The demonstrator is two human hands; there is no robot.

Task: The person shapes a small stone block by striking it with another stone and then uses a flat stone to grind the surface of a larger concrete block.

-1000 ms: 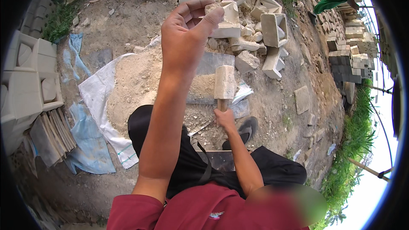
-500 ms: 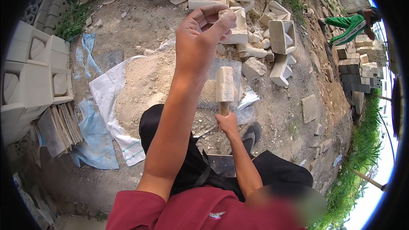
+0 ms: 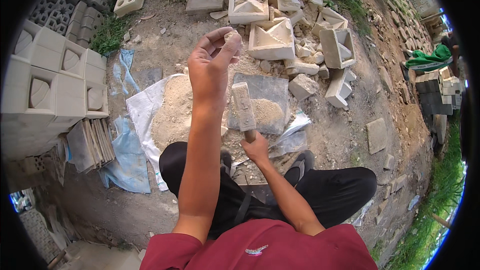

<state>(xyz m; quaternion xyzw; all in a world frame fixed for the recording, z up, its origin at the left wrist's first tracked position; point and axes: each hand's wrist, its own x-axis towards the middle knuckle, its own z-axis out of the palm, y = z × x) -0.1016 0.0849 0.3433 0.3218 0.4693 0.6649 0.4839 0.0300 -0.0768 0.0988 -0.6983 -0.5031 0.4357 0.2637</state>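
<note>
My left hand [image 3: 212,55] is raised toward the far side, with a small rough piece of pale block [image 3: 231,37] pinched between its thumb and fingers. Closed round a short wooden handle, my right hand [image 3: 256,148] holds a hammer [image 3: 243,105] whose thick head is coated in pale dust. The hammer head is over the near-left part of a flat grey slab [image 3: 252,82]. Pale crushed powder [image 3: 267,112] lies on that slab. Left of it, a larger mound of crushed material [image 3: 172,107] is spread on a white sack [image 3: 145,102].
Broken pale blocks [image 3: 272,40] and rubble are heaped at the far side. Stacked blocks [image 3: 45,87] stand at left, beside leaning thin slabs [image 3: 92,145] and a blue torn sheet [image 3: 127,165]. A person in green [image 3: 427,59] is near more blocks at far right.
My left hand, still pinching the piece, appears lower and farther left. The hammer has shifted left and tilted, uncovering the powder on the slab. The view has also moved.
</note>
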